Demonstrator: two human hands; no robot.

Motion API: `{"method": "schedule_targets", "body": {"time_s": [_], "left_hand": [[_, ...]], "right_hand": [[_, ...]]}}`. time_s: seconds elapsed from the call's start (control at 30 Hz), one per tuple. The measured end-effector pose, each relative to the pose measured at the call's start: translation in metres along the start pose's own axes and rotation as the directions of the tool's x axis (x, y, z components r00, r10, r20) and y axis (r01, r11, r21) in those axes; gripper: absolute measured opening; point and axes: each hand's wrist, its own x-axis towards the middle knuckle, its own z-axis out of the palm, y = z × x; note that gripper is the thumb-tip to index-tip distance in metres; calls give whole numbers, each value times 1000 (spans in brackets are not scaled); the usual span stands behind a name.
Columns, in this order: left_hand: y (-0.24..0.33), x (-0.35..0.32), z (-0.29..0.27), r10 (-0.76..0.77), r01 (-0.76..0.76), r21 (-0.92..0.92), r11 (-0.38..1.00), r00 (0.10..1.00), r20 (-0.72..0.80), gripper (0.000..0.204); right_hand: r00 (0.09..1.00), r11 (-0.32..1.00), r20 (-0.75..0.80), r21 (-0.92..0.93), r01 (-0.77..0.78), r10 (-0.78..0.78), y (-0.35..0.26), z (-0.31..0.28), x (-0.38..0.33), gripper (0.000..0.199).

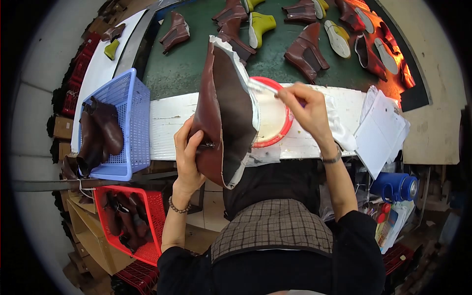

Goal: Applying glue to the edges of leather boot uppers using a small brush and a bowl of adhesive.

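My left hand (187,155) grips a dark reddish-brown leather boot upper (207,105), raised in front of me with its dark inner side partly showing. A white coating runs along the upper's right-hand edge. In my right hand (309,110) is a brush (261,87) with a pale handle, its whitish tip touching or very close to that coated edge. Behind the upper and beneath the brush stands a round red-rimmed bowl (288,123) containing a creamy white substance. The upper hides the bowl's left part.
A blue plastic basket (140,105) with brown boots stands left; a red crate (156,221) of dark uppers sits below it. Several brown boots (307,51) and yellow-green lasts (260,27) lie on the green belt (167,69) ahead. Papers (381,132) and a blue flask (393,187) are right.
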Motion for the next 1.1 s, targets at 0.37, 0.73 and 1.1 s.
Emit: {"method": "schedule_targets", "body": {"time_s": [0.37,0.73,1.1], "left_hand": [[2,42,17,-130,144,52,988,970,-207,82],[-30,66,24,137,-70,207,976,934,-329,83],[-58,78,32,323,-175,368,913,861,-392,76]], "right_hand": [[976,972,-16,86,217,-216,-26,4,-8,17],[970,971,37,41,237,-239,-44,3,-18,20],[962,969,126,-20,245,-241,-59,7,-24,13]]}}
